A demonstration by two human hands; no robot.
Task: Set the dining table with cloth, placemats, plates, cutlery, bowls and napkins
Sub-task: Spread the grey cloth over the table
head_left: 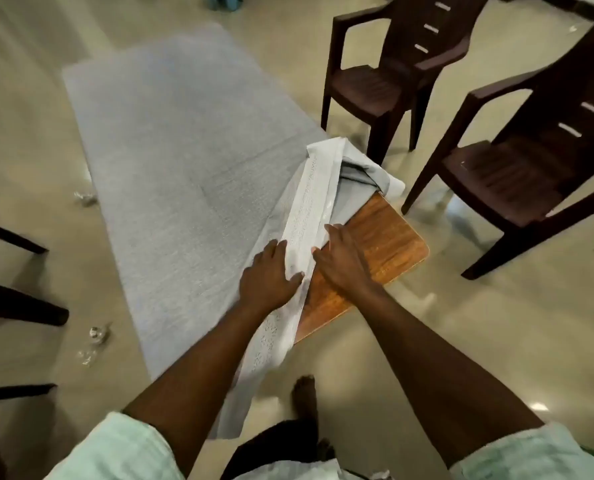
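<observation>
A glossy beige tiled floor [496, 341] lies under a wooden table [382, 237], most of it covered by a grey cloth [171, 161] lying flat. At the table's near right corner the cloth is folded back on itself in a bunched white-edged strip [309, 206], leaving bare wood there, and one end of the strip hangs off the near edge toward the floor. The left hand [267, 275] lies flat on the cloth with fingers spread, its thumb at the strip's edge. The right hand [344, 258] rests just beside it on the strip's other side, fingers stretched along the fold; whether it pinches the fabric is hard to tell. Two dark brown plastic chairs [392, 71] [530, 157] stand close off the table's right side, and dark chair legs [15, 299] crowd the left. Small shiny scraps [96, 334] lie on the floor to the left. A bare foot [304, 396] stands below the table edge.
</observation>
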